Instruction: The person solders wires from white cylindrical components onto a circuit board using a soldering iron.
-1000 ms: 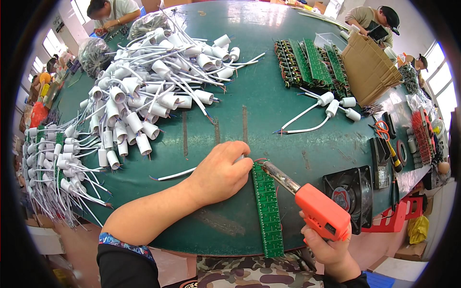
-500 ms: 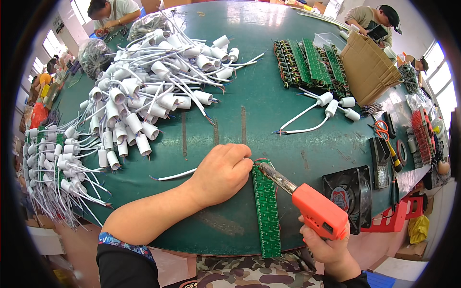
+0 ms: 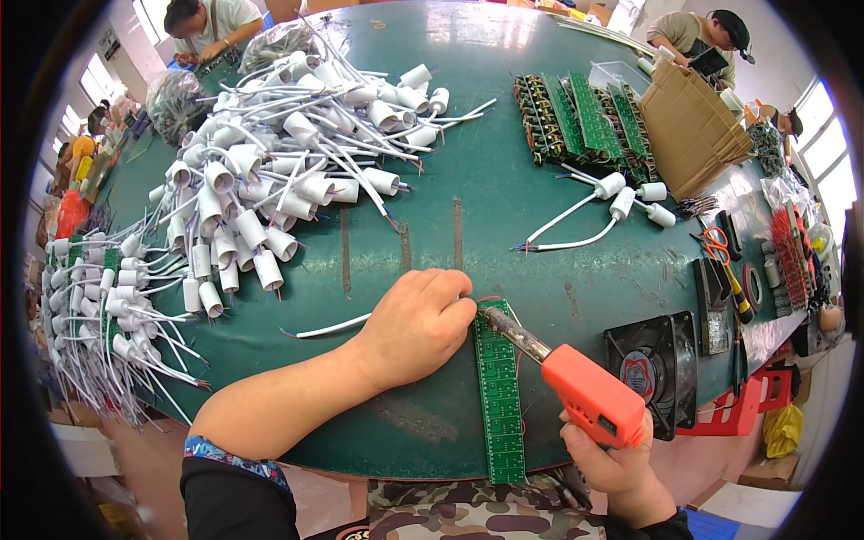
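Note:
My left hand [image 3: 421, 315] is closed beside the top end of a long green circuit board [image 3: 500, 396]. A white cable [image 3: 328, 329] runs out from under that hand to the left; whatever is at its other end is hidden by the fingers. In my right hand [image 3: 612, 459] is a red soldering gun [image 3: 594, 396], held by its handle. Its metal barrel slants up and left, with the tip at the top end of the board, close to my left fingertips. A thin red wire shows along the board's right edge.
White lamp sockets with cables [image 3: 270, 171] are heaped at the left. Wired circuit boards [image 3: 585, 121] and a cardboard piece [image 3: 693, 126] stand far right, several loose sockets [image 3: 621, 202] before them. A black fan [image 3: 652, 369], scissors [image 3: 715, 243] and a screwdriver [image 3: 740, 297] lie right.
The soldering gun's body has shifted slightly left, its tip staying at the top end of the board. My left hand has hardly moved.

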Tool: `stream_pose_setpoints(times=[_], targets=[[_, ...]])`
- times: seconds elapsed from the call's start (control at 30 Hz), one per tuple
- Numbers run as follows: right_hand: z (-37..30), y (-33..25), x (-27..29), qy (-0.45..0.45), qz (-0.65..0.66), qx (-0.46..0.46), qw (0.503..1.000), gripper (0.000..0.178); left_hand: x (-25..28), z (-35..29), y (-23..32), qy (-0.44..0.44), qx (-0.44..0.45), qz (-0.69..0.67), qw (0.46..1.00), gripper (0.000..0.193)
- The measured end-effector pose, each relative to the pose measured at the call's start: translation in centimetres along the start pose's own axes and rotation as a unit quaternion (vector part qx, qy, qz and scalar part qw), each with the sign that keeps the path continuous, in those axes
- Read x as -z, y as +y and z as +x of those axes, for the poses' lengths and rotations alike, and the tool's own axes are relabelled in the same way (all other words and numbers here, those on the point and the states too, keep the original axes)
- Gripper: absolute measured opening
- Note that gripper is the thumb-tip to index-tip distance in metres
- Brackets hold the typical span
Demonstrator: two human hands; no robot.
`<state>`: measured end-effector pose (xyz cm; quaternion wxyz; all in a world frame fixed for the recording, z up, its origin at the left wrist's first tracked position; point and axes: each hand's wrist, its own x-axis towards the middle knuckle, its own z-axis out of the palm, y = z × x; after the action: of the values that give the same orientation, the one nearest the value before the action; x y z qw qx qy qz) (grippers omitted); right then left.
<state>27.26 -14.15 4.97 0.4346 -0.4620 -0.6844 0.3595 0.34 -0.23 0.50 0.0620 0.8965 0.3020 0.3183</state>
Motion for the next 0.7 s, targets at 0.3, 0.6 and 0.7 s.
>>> stream_pose_setpoints(times=[0.3,0.6,0.7], targets=[[-0.1,0.0,0.1,-0.012,-0.05,0.017,0.999,0.056,0.0,0.0,0.0,0.0,0.002,-0.003,1.0,0.019],[-0.3,-0.4,0.3,0.001,-0.055,0.035,0.998,0.036,0.0,-0.1,0.0,-0.003,0.008,-0.005,1.0,0.019],[-1.4,-0.4,0.5,0.03,0.014,-0.038,0.999,0.037,0.0,-0.1,-0.1,-0.004,0.007,-0.008,1.0,0.019]])
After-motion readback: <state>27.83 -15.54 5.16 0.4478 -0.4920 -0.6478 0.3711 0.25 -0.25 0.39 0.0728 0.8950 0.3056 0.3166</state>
